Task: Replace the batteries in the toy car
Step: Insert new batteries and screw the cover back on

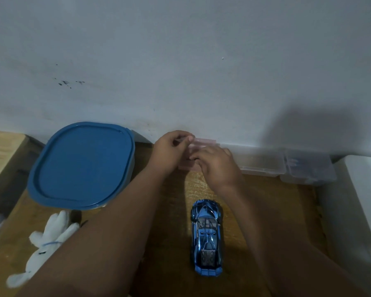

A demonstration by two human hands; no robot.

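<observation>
A shiny blue toy car (pixel 206 237) stands upright on its wheels on the wooden table (pixel 266 200), nose pointing away from me, untouched. Both hands are further back, at a small pinkish clear plastic box (pixel 204 142) against the wall. My left hand (pixel 171 152) pinches the box's raised lid edge between thumb and fingers. My right hand (pixel 217 165) lies over the box's front with curled fingers, gripping it. What the box contains is hidden by my hands. No batteries are visible.
A large blue-lidded container (pixel 81 166) sits at the left. A white plush toy (pixel 45 243) lies at the near left. Two more clear plastic boxes (pixel 263 160) (pixel 308 168) line the wall on the right. A white surface (pixel 364 189) borders the table's right side.
</observation>
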